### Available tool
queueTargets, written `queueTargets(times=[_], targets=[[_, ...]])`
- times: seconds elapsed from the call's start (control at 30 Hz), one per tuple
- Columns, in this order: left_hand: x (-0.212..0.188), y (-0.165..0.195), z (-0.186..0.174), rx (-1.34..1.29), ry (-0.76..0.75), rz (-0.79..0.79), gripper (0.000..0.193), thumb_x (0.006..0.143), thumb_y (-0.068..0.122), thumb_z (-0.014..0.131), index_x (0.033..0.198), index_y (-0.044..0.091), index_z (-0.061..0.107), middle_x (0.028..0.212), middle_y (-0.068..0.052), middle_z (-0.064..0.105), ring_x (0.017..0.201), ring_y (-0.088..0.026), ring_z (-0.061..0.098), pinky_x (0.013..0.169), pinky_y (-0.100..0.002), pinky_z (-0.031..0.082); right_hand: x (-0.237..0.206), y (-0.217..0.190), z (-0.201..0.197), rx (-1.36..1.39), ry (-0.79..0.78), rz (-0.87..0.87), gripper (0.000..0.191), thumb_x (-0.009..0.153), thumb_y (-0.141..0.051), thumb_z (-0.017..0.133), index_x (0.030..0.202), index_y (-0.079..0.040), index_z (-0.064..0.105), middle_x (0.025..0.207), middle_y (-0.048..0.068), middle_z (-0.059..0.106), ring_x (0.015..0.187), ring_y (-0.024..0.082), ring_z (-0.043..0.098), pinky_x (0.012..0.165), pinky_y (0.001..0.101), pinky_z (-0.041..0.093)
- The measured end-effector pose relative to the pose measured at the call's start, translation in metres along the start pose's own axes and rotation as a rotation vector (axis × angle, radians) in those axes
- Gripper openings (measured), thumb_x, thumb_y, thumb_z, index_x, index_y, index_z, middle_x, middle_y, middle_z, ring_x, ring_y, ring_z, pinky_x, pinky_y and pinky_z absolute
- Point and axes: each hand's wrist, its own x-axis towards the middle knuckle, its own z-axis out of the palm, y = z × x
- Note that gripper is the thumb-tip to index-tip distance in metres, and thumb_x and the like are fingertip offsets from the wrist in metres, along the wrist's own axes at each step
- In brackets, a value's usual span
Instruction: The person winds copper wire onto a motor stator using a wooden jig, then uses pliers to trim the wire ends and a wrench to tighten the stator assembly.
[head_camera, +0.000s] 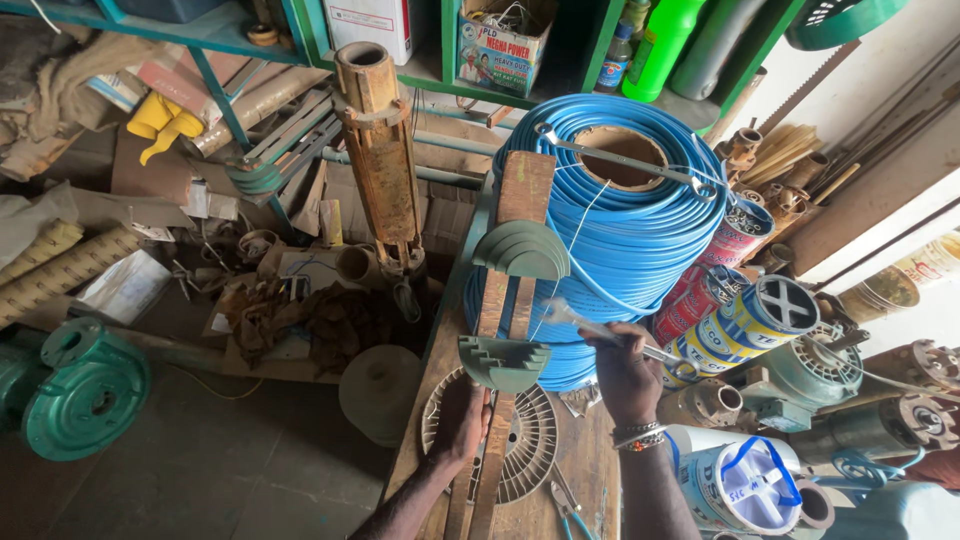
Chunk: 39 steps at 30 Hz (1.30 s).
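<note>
A: Item one, the left hand (462, 425)?

B: It is pressing against the lower end of the wooden winding frame (505, 300), fingers curled around the slat, gripping it. The frame is standing upright on the wooden bench (590, 450), and it is carrying two grey-green stepped half-round formers (521, 250), one above the other.

A: Item two, the right hand (625, 370)?

B: It is closing its fingers on a metal spanner (600, 328), whose open head is sitting just beside the frame, near the lower former. A beaded bracelet (638, 437) is circling that wrist.

A: Item three, surroundings?

B: A large coil of blue wire (625, 225) is leaning just behind the frame, with a second spanner (620, 160) lying across its hollow centre. A slotted round plate (530, 440) is lying flat on the bench under the frame. Blue-handled pliers (565, 505) are resting at the near edge. Rolls of tape and spools (745, 320) are crowding the right side. A rusty pump casing (380, 150) is standing upright to the left, and a green flanged pump part (85, 395) is sitting on the floor, well apart.
</note>
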Motion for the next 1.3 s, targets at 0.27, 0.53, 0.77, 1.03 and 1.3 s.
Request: queueTargets(times=[0.27, 0.53, 0.77, 1.03, 1.3], targets=[[0.001, 0.001, -0.002, -0.012, -0.011, 0.017, 0.055, 0.099, 0.065, 0.040, 0.080, 0.014, 0.047, 0.062, 0.009, 0.038, 0.046, -0.002, 0.036, 0.036, -0.021, 0.030, 0.000, 0.005, 0.007, -0.181, -0.048, 0.094, 0.044, 0.113, -0.035, 0.043, 0.114, 0.003, 0.066, 0.102, 0.026, 0.075, 0.098, 0.031, 0.072, 0.088, 0.0381, 0.056], [0.005, 0.005, -0.007, -0.030, 0.029, -0.050, 0.054, 0.098, 0.065, 0.044, 0.080, 0.013, 0.047, 0.058, 0.007, 0.041, 0.044, -0.003, 0.038, 0.037, -0.021, 0.032, -0.024, 0.023, 0.015, -1.333, 0.117, -0.398, 0.033, 0.095, -0.040, 0.069, 0.102, -0.008, 0.068, 0.103, 0.012, 0.079, 0.083, 0.018, 0.075, 0.074, 0.0284, 0.060], [0.008, 0.003, -0.005, 0.013, 0.017, 0.004, 0.055, 0.100, 0.065, 0.040, 0.078, 0.014, 0.047, 0.057, 0.009, 0.040, 0.044, -0.002, 0.037, 0.036, -0.021, 0.031, -0.106, 0.082, 0.030, 0.437, 0.421, 0.471, 0.046, 0.101, -0.046, 0.051, 0.126, -0.007, 0.055, 0.109, 0.020, 0.074, 0.103, 0.027, 0.071, 0.100, 0.0436, 0.053], [0.012, -0.001, 0.000, -0.010, 0.014, -0.020, 0.053, 0.101, 0.064, 0.041, 0.079, 0.016, 0.047, 0.057, 0.010, 0.035, 0.043, -0.002, 0.032, 0.036, -0.020, 0.026, -0.127, 0.094, 0.076, 0.623, 0.439, 0.492, 0.046, 0.099, -0.042, 0.043, 0.133, -0.014, 0.054, 0.128, 0.016, 0.069, 0.123, 0.032, 0.061, 0.106, 0.0505, 0.043], [0.003, 0.011, -0.008, -0.064, 0.045, -0.038, 0.056, 0.099, 0.066, 0.042, 0.076, 0.015, 0.046, 0.056, 0.008, 0.039, 0.043, -0.003, 0.034, 0.036, -0.021, 0.029, -0.114, 0.113, 0.047, 0.540, 0.254, 0.416, 0.048, 0.108, -0.042, 0.045, 0.139, -0.006, 0.051, 0.116, 0.020, 0.068, 0.124, 0.037, 0.060, 0.110, 0.0517, 0.041]])
